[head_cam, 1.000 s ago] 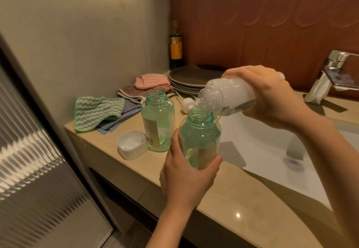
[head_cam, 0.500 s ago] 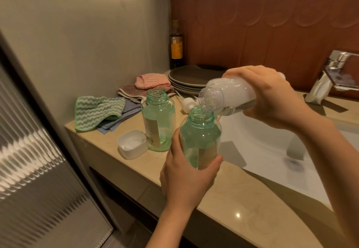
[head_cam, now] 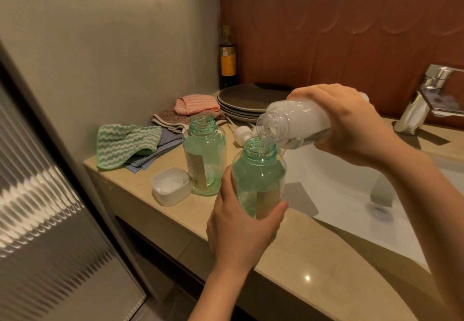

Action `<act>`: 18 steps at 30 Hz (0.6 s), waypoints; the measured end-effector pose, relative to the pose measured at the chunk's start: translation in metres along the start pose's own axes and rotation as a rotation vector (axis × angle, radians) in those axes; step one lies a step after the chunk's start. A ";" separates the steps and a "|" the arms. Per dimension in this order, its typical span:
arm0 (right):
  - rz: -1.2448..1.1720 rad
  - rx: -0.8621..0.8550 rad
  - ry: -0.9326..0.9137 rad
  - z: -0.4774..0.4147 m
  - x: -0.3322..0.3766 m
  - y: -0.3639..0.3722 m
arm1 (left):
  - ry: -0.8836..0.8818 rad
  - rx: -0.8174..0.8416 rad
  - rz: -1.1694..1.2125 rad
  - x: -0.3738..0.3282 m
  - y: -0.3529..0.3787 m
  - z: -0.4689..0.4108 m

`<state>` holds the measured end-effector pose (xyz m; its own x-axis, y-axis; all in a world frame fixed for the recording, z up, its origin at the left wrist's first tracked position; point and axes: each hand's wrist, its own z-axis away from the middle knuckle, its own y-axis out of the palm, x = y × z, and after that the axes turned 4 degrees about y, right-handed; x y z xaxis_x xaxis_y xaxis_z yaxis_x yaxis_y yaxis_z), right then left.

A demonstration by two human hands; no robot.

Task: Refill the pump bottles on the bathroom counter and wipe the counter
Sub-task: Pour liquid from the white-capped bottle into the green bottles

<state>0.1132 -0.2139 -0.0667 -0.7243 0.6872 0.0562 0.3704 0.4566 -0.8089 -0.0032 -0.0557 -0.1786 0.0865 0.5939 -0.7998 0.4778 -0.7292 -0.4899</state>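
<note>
Two hands work together: the right hand (head_cam: 351,124) grips the tipped white bottle (head_cam: 296,124), mouth directly above the left hand (head_cam: 241,225)'s upright green bottle (head_cam: 258,180).

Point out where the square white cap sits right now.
In the head view, the square white cap lies open side up on the counter, left of centre, just beside the standing green bottle.

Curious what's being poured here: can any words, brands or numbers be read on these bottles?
No text is legible.
Label on the dark bottle: too blurred to read.
Label on the standing green bottle: too faint to read.
Label on the held green bottle: unreadable.
The white bottle: no print visible.
</note>
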 end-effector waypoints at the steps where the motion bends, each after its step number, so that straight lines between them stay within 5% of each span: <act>1: 0.001 -0.001 0.001 0.000 0.000 0.000 | -0.001 0.001 0.001 0.000 0.000 0.000; 18: -0.004 0.018 0.021 0.001 0.002 0.000 | 0.015 -0.023 -0.011 0.003 0.002 0.000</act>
<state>0.1114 -0.2133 -0.0666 -0.7135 0.6970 0.0711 0.3573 0.4493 -0.8188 -0.0017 -0.0555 -0.1823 0.0940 0.6074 -0.7888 0.4991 -0.7143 -0.4906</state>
